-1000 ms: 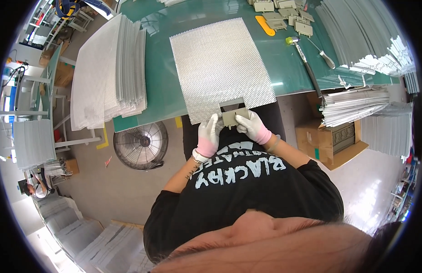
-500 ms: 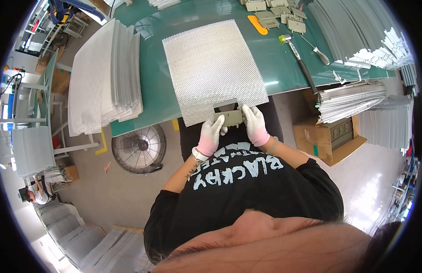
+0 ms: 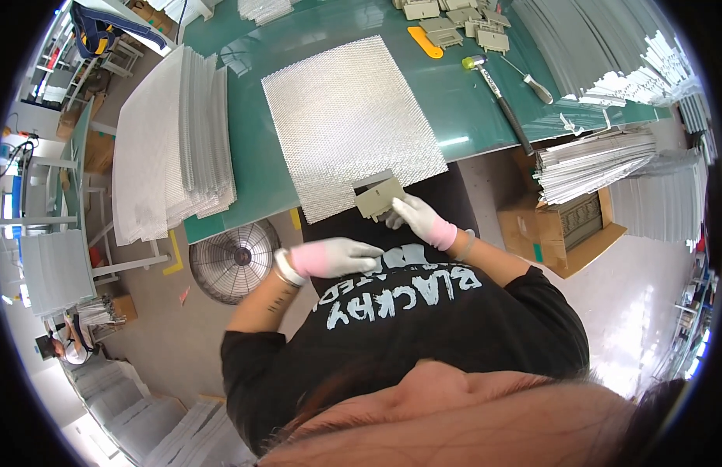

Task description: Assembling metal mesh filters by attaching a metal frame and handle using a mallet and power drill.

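Observation:
A silvery metal mesh sheet point(image 3: 345, 117) lies on the green table, its near end reaching past the table edge. At a rectangular gap in that end sits a beige-grey latch plate point(image 3: 380, 198), slightly tilted. My right hand point(image 3: 423, 221), in a white glove with a pink cuff, grips the plate's near right corner between thumb and fingers. My left hand point(image 3: 338, 258), gloved alike, is off the plate and in front of my shirt. Its fingers are stretched out with nothing visible in them, slightly blurred.
A stack of mesh sheets point(image 3: 170, 148) stands on the left. More beige-grey plates point(image 3: 454, 23), a yellow-orange strip point(image 3: 426, 43), a hammer point(image 3: 499, 101) and a screwdriver point(image 3: 532, 84) lie farther right. Below are a floor fan point(image 3: 240, 257) and an open cardboard box point(image 3: 532, 233).
My left hand has let go of the plate and drawn back toward my body, to the left. The plate, still in my right hand, has turned to a slant.

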`<state>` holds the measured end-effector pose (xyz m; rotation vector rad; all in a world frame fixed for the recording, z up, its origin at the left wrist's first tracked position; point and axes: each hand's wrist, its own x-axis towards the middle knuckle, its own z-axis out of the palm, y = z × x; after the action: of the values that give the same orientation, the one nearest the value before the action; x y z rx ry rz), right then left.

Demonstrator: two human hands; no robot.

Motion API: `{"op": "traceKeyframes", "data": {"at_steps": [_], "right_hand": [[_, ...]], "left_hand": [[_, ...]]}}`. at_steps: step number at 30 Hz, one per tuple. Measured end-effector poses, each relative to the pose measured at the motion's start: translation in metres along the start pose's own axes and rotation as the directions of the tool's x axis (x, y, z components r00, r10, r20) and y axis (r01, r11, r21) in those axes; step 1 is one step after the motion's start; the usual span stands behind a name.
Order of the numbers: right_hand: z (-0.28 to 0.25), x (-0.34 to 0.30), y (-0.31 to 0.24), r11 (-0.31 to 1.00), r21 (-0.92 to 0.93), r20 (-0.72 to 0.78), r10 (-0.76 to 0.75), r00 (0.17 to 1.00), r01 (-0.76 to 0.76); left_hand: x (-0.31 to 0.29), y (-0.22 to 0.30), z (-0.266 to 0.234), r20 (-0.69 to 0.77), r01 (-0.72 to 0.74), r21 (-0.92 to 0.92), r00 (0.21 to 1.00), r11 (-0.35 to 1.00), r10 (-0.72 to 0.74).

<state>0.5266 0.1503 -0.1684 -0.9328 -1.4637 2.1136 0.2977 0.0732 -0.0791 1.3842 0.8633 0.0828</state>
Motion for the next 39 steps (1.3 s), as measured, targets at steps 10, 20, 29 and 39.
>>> {"op": "traceKeyframes", "data": {"at_steps": [10,20,29,39], "right_hand": [[0.004,-0.015,0.003,0.947,0.209,-0.563,-0.089,0.822,0.245],[-0.031,-0.02,-0.015,0.922,0.324,-0.522,-0.012,0.853,0.211],[-0.029,-0.003,0.009,0.881,0.364,-0.591,-0.031,0.806,0.301],[-0.185,-0.029,-0.023,0.147,-0.91,-0.394,-0.023,0.919,-0.387]], "left_hand": [[0.109,0.043,-0.081,-0.43,0.296,0.896,0.765,0.331,0.48],[0.12,0.055,-0.028,-0.568,0.382,0.809,0.707,0.447,0.422],[0.125,0.056,-0.023,-0.577,0.401,0.804,0.706,0.438,0.411],[0.108,0.047,-0.12,-0.38,0.278,0.924,0.718,0.261,0.583]]}}
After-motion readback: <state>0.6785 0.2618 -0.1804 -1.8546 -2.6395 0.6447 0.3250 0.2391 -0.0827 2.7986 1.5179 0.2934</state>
